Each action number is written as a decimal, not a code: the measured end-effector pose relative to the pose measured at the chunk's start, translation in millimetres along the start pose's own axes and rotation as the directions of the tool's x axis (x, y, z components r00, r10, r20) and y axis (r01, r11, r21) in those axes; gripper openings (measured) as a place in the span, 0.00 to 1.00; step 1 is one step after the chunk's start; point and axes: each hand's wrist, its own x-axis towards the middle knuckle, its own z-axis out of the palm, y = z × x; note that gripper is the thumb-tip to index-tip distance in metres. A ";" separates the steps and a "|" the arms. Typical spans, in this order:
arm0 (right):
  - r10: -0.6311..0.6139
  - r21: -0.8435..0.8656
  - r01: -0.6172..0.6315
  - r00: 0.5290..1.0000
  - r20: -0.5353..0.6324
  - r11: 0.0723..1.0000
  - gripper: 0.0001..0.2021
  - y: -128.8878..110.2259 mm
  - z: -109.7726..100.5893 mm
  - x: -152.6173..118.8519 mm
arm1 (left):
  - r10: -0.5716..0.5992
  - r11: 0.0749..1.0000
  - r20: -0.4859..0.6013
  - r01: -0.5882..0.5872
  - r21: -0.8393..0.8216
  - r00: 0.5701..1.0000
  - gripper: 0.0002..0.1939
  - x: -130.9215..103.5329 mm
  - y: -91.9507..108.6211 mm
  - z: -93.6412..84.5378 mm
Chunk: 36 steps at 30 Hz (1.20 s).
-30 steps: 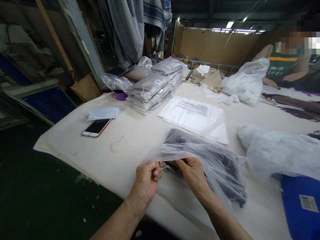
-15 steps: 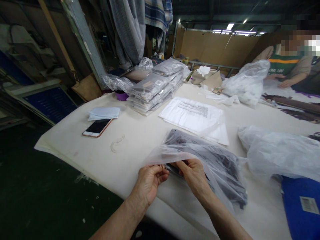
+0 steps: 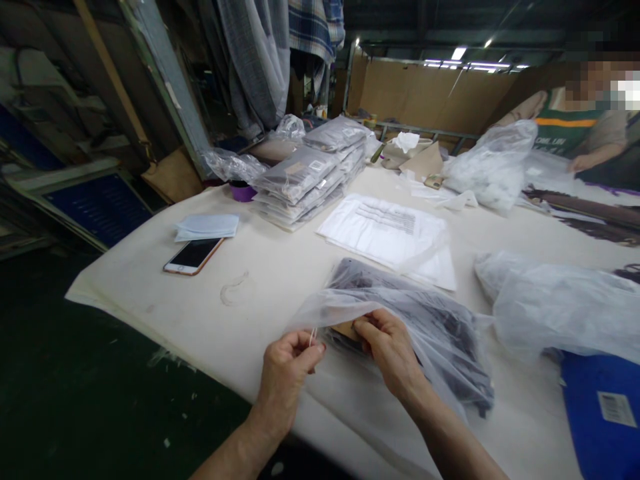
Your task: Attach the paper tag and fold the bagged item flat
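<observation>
Both hands (image 3: 340,357) at bagged dark garment (image 3: 430,333)

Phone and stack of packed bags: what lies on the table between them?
In the head view, a small pile of white sheets lies between the phone and the stack of packed bags. The rest is bare table.
</observation>
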 end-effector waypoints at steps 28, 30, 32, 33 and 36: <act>0.066 0.260 -0.167 0.932 0.356 0.951 0.16 -1.6 11.7 -19.6 | 0.129 0.975 0.233 -0.167 0.149 0.964 0.15 -9.2 7.6 4.6; 0.085 0.209 -0.167 0.932 0.353 0.964 0.16 -0.4 10.5 -19.9 | 0.079 0.987 0.174 -0.101 0.124 0.982 0.17 -6.5 8.8 3.1; 0.117 0.194 -0.192 0.932 0.343 0.962 0.16 2.5 9.9 -19.1 | -0.024 0.999 0.092 0.021 0.026 0.995 0.18 -3.4 8.7 2.9; 0.126 0.194 -0.200 0.933 0.336 0.960 0.16 4.1 9.8 -18.6 | -0.078 0.996 0.064 0.081 -0.041 0.995 0.19 -1.8 8.5 3.2; 0.120 0.197 -0.192 0.938 0.325 0.962 0.16 7.8 9.7 -16.9 | -0.169 0.970 0.030 0.171 -0.172 0.985 0.20 1.9 7.6 4.5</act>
